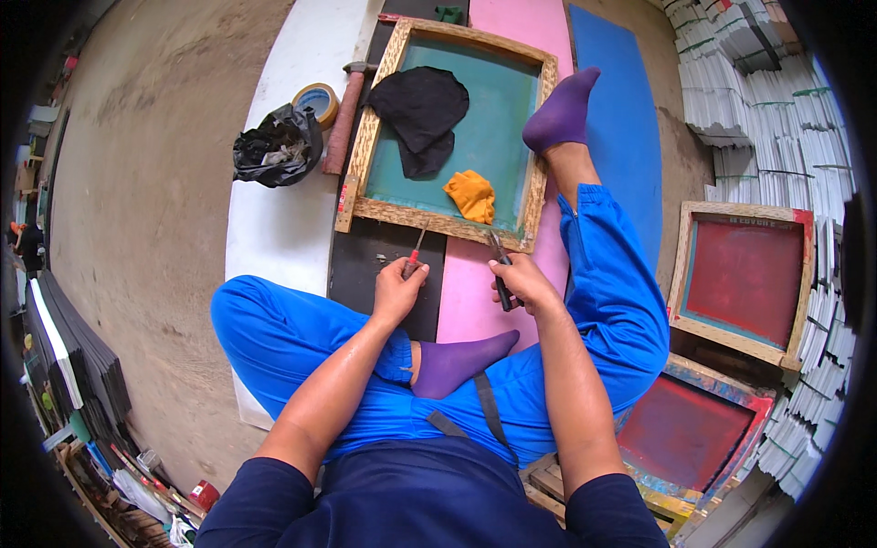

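My left hand (398, 285) is closed round a thin screwdriver (415, 254) with a red handle, its tip pointing at the near rail of a wooden screen-printing frame (429, 221). In my right hand (528, 281) is a pair of pliers (501, 272) with black handles, jaws up against or just over the same rail near its right corner. Whether the jaws grip anything is too small to tell. Green mesh fills the frame; on it lie a crumpled black cloth (422, 110) and an orange cloth (471, 195).
Left of the frame are a hammer (343, 128), a roll of tape (317, 103) and a black plastic bag (277, 146). My purple-socked foot (559, 114) rests against the frame's right side. Two red-mesh frames (744, 274) and stacked white sheets (776, 128) stand at right.
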`<state>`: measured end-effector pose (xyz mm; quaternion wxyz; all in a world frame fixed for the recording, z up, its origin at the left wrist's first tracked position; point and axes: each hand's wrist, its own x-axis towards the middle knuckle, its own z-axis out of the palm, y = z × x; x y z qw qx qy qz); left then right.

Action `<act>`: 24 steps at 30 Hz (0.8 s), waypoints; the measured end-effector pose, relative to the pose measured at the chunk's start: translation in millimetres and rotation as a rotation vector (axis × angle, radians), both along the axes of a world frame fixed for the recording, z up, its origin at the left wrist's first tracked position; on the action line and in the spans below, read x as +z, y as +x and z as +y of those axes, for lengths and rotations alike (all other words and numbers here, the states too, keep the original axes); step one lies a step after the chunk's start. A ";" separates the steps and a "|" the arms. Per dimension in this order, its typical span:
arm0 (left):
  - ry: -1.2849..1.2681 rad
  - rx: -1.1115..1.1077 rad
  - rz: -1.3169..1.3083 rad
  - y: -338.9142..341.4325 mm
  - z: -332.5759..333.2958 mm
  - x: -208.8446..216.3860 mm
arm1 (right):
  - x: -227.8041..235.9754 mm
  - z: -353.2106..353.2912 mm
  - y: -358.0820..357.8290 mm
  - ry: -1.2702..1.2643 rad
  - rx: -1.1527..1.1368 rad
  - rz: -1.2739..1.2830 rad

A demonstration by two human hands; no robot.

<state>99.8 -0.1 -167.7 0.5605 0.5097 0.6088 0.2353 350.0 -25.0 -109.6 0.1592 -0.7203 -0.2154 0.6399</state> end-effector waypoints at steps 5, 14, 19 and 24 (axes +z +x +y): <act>-0.010 -0.014 0.044 0.4 -0.1 -0.2 | -0.5 7.1 11.4 0.051 0.158 -0.080; -0.026 0.019 -0.022 1.7 2.3 3.8 | 4.0 18.8 5.1 0.006 0.239 -0.171; -0.016 0.026 -0.062 3.0 2.2 3.6 | -14.2 4.0 -6.4 0.124 0.298 -0.486; -0.033 0.027 -0.081 1.0 1.8 1.5 | -2.3 10.2 -18.8 0.036 0.313 -0.576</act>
